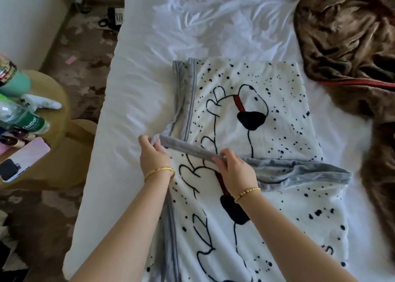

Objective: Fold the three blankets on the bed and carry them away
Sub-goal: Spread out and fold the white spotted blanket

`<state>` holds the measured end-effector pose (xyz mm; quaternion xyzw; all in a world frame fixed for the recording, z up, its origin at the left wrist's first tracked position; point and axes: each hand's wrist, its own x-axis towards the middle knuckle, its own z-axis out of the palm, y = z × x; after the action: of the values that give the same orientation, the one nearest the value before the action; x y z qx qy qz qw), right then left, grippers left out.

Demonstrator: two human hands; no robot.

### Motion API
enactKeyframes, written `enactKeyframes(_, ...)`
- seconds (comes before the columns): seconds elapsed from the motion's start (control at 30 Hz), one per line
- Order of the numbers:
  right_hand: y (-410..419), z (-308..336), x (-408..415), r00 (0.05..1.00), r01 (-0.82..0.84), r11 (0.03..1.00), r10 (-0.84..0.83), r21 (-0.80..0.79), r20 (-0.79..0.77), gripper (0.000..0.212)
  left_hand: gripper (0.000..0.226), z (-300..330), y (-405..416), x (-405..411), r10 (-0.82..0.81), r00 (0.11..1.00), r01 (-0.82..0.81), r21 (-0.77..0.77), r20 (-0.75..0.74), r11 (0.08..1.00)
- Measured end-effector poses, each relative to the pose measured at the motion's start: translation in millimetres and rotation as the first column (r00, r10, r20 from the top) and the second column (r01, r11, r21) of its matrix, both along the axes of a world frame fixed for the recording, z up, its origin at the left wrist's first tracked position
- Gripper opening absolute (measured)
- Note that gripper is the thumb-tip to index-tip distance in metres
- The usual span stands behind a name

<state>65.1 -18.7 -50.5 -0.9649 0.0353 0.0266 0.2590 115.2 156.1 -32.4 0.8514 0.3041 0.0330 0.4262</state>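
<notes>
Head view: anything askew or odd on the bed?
The brown blanket lies crumpled at the bed's right side, unfolded. The white spotted blanket is mid-fold: both hands pinch its grey edge, and that edge bunches unevenly toward the right.

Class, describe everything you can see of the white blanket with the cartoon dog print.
The white fleece blanket with black dog outlines, black spots and grey trim lies partly folded on the white bed sheet. It looks soft and plush, with a grey underside. The left hand and right hand pinch its grey edge, which is lifted across the middle. Its right side lies close to the brown furry blanket.
</notes>
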Motion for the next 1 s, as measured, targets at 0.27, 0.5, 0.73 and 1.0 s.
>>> enactKeyframes(0.27,-111,-3,-44,0.993,-0.116,0.901,0.109,-0.419,-0.039,0.037,0.021,-55,19,-19,-0.025,0.938,0.068,0.112,-0.345,0.991)
enactKeyframes(0.5,-172,-13,-64,0.991,-0.059,0.895,0.001,-0.443,-0.130,0.034,0.035,-40,-26,-39,-0.645,0.762,0.519,0.644,-0.051,0.562)
enactKeyframes(0.73,-177,-20,-43,0.986,0.117,0.917,-0.152,-0.382,-0.062,0.020,0.008,-34,-81,-48,-0.684,0.707,0.632,0.596,-0.180,0.496)
enactKeyframes(1.0,-182,-17,-47,0.988,0.138,0.941,-0.108,-0.308,0.113,0.040,0.041,-42,-97,-56,-0.697,0.627,0.725,0.589,-0.349,0.357)
